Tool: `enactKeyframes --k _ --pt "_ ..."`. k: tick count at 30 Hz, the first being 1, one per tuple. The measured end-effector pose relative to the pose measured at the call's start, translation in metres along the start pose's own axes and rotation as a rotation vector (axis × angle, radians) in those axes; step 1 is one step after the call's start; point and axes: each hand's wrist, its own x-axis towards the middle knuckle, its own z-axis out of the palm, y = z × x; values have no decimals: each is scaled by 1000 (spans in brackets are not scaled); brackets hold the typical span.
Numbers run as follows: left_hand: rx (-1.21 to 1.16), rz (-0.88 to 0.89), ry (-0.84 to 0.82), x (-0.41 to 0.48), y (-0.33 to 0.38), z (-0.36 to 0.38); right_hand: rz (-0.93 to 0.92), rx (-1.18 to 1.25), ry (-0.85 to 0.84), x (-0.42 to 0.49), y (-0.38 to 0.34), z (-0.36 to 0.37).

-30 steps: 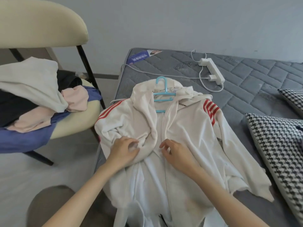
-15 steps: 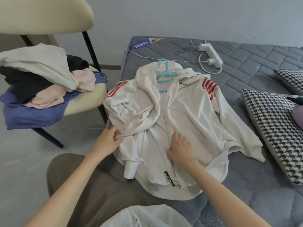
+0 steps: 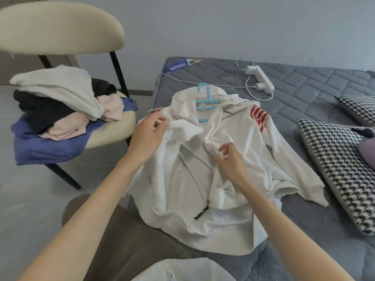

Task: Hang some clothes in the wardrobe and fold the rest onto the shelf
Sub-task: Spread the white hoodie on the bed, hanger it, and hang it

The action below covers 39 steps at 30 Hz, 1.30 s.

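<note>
Both hands have moved up from the lower part of the white jacket (image 3: pixel 243 138) to its chest. The left hand (image 3: pixel 149 136) is raised, and its fingers (image 3: pixel 160 122) grip the front flap on the left side and lift it. The right hand (image 3: pixel 231 161) pinches the other front edge between thumb and curled fingers. The jacket lies open on the bed (image 3: pixel 314 94), on a blue hanger (image 3: pixel 205 100).

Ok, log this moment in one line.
white jacket: on blue hanger, lying on mattress | left hand: grips jacket fabric | right hand: pinches front edge | clothes pile: on chair
</note>
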Motion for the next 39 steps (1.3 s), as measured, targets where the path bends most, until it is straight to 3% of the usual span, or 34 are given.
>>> enactKeyframes --k 2,4,7,11,15,21,23,25,29,33,36,39 --pt "-90 14 -135 4 10 17 -8 -55 -88 5 2 3" --pt "-170 -42 -381 -5 11 39 16 -84 -205 5 14 7" --pt "-333 -317 -685 -32 1 61 140 -10 -197 -3 32 3" --pt "-225 -332 -644 -51 -28 71 357 227 -212 -20 41 -5" --pt "143 -284 -555 -59 -49 66 335 246 -170 -36 36 3" --pt "437 -368 -834 -82 -55 45 389 288 -278 -36 25 19" --pt "376 -366 -720 -89 -66 44 378 256 -306 -30 25 25" --pt "254 -334 -505 -94 -76 42 380 304 -295 -24 17 25" --pt "186 -178 -156 -89 -64 23 424 656 -368 0 -21 20" --pt "182 -24 158 -68 -45 -4 508 997 -339 41 -67 34" --pt "129 129 294 -57 -30 -20 440 1136 -337 72 -104 38" --pt "175 285 273 -54 -23 -22 402 1216 -415 94 -121 39"
